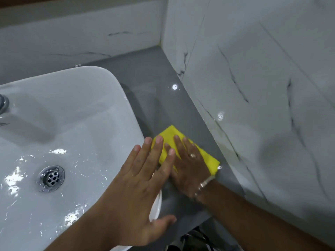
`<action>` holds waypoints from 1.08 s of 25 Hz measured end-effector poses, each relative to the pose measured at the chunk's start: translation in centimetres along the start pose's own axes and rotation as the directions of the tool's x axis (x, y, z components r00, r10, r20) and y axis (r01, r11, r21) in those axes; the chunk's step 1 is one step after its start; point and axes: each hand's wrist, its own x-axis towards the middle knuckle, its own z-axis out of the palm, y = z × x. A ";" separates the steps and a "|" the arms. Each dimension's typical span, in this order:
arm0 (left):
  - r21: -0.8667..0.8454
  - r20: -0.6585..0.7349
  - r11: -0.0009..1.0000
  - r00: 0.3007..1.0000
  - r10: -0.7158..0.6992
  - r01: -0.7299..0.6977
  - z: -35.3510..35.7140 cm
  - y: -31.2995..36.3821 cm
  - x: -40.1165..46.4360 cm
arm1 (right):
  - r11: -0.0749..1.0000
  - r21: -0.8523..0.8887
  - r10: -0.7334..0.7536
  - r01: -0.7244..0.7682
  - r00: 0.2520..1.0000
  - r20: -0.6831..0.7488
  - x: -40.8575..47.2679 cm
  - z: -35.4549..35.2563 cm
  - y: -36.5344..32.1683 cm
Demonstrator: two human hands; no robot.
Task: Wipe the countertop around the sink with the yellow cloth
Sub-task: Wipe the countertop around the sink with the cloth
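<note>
A folded yellow cloth [169, 136] lies flat on the glossy grey countertop [163, 98], in the narrow strip between the white sink [76, 113] and the marble wall. My right hand [188, 165] presses down on the cloth with fingers spread; it wears a ring and a bracelet. My left hand [143, 183] hovers open over the sink's right rim, its fingertips partly overlapping the cloth and my right hand. Part of the cloth is hidden under my hands.
The sink bowl is wet, with a chrome drain [52, 178] at lower left and a chrome tap base [2, 104] at the left edge. White marble wall tiles [253, 87] close in the counter on the right and behind. The counter's front edge is at the bottom.
</note>
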 end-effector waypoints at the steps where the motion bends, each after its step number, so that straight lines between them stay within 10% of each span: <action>1: -0.002 -0.003 1.000 1.000 0.011 -0.011 0.0 0.0 0.0 | 0.999 0.011 -0.047 0.047 0.998 0.039 -1.4 -0.1 0.6; 6: 0.052 0.013 0.995 0.997 0.082 -0.083 0.1 -0.7 0.5 | 0.963 0.054 0.266 -0.265 0.964 -0.012 7.4 -0.6 3.0; 12: 0.100 0.054 0.990 0.994 0.090 -0.095 0.1 -0.8 0.9 | 0.988 0.157 -0.018 0.008 0.998 0.064 5.1 0.6 -1.6; 20: 0.068 0.023 0.994 0.997 0.080 -0.082 0.1 -0.9 0.8 | 0.961 0.075 0.256 -0.265 0.960 0.114 11.1 -2.3 2.8; 27: -0.032 0.015 0.997 0.998 0.068 -0.067 -0.2 -0.7 0.5 | 0.991 -0.069 -0.093 0.116 0.958 0.272 0.7 1.4 0.6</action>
